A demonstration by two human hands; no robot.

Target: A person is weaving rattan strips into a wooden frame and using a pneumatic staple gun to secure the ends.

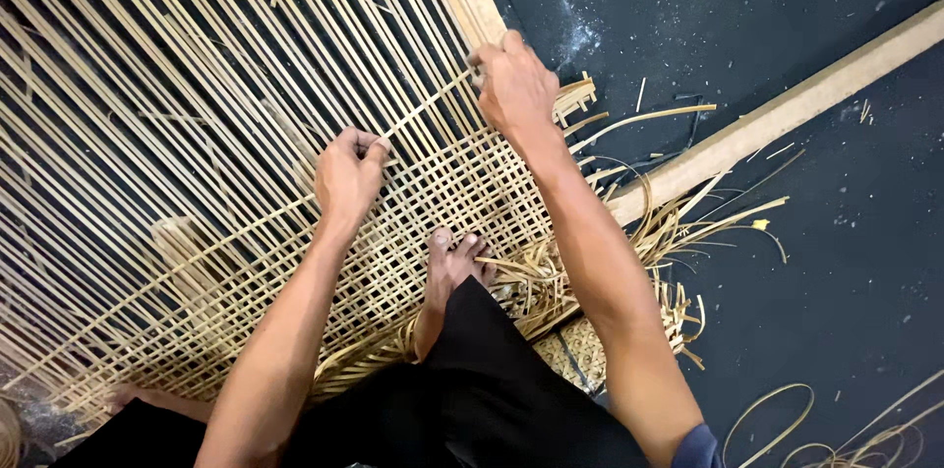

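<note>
The thin strip (423,112) pinched in the grip of both hands is pale straw-yellow, plain and unmarked. Just below the grip, the woven mat (462,193) shows an open checker lattice of the same pale yellow, with dark gaps between the crossings. Above and to the left of the grip, the loose strips (197,55) run as long slanting pale stripes over dark. Right of the grip, the floor (747,16) is dark blue-black, speckled with whitish dust, and the wooden batten (787,114) is light tan. Below the grip, the trousers (472,399) are plain black.
</note>
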